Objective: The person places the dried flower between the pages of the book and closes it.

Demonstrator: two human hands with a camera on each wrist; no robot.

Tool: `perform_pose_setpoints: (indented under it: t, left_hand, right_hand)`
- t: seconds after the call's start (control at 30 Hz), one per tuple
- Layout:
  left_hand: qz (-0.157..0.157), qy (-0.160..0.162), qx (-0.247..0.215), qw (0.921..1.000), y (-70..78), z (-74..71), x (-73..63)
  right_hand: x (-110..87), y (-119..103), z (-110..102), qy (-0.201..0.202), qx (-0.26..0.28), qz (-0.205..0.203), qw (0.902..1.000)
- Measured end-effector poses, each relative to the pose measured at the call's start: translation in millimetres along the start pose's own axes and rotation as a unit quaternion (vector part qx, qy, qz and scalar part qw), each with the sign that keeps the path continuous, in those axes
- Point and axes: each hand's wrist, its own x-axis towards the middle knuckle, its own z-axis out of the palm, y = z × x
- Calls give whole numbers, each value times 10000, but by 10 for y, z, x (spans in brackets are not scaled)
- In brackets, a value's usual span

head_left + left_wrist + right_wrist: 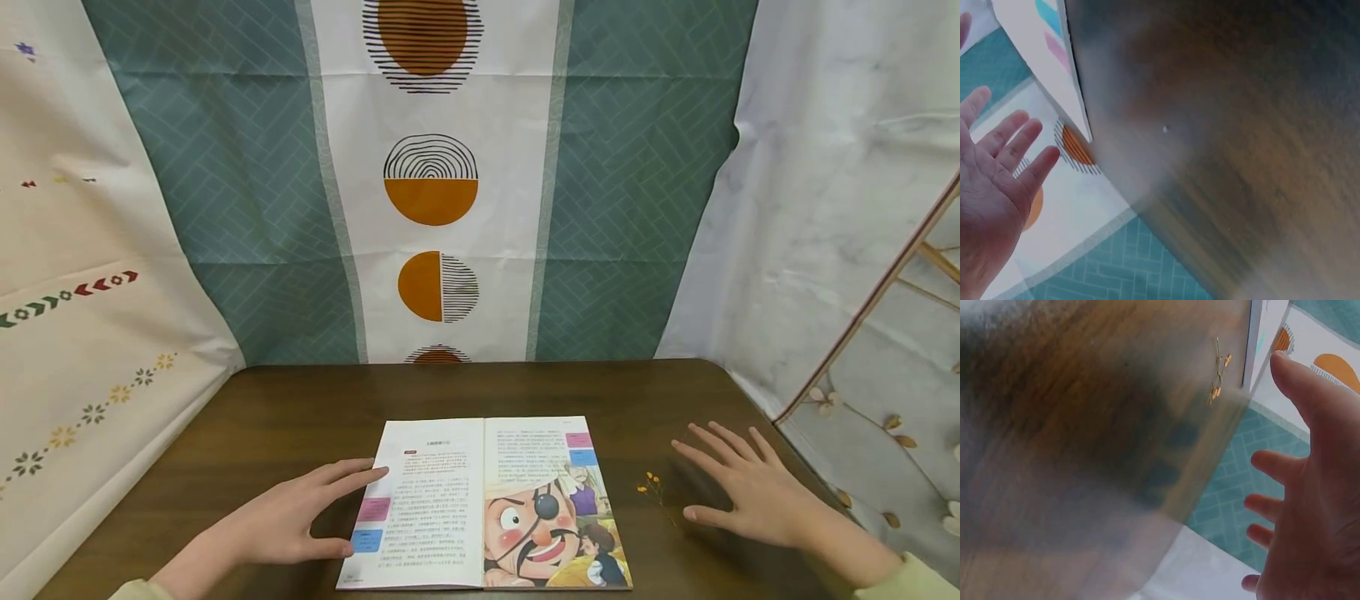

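Your left hand [296, 512] and right hand [753, 493] are empty, fingers loosely extended. The open storybook [480, 504] lies between them; the yellow-flowered sprig [652, 485] is nearer your right hand, its stem slanting toward that thumb.

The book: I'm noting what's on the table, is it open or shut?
Open: the book lies spread on the table, left page and right page both showing.

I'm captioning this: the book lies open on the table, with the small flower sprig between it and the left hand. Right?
Not quite: the head view shows the small flower sprig between the open book and the right hand. The rest stands.
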Motion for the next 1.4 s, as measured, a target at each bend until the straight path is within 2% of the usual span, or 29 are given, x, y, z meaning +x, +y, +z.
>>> perform_pose_setpoints:
  t: [0.1, 0.3, 0.43, 0.63, 0.73, 0.87, 0.97, 1.2, 1.4]
  left_hand:
    - [52, -91, -77, 9999, 15, 46, -1]
    - [306, 6, -105, 9995, 12, 131, 8]
    - [304, -22, -182, 9994, 14, 173, 4]
    - [292, -226, -363, 9987, 39, 236, -39]
    - [177, -283, -459, 9984, 52, 264, -62]
    - [-254, -433, -506, 9975, 68, 278, -72]
    - [-465, -507, -430, 9967, 69, 288, -87]
    - [-769, -377, -589, 9946, 35, 316, -50]
    - [-996, -277, -809, 9913, 32, 343, -57]
  right_hand:
    - [-11, -23, 15, -88, 87, -9, 9999]
    - [-26, -70, 22, -111, 174, -24, 9998]
    - [-29, -116, 25, -180, 337, 46, 9993]
    - [-36, -202, 25, -389, 716, 241, 9964]
    - [-28, -239, 32, -419, 772, 321, 9956]
    - [-27, -273, 36, -415, 637, 362, 9964]
    - [-32, -293, 41, -473, 573, 357, 9966]
    - [-8, -307, 51, -487, 564, 489, 9960]
    - [52, -340, 77, -547, 814, 649, 9931]
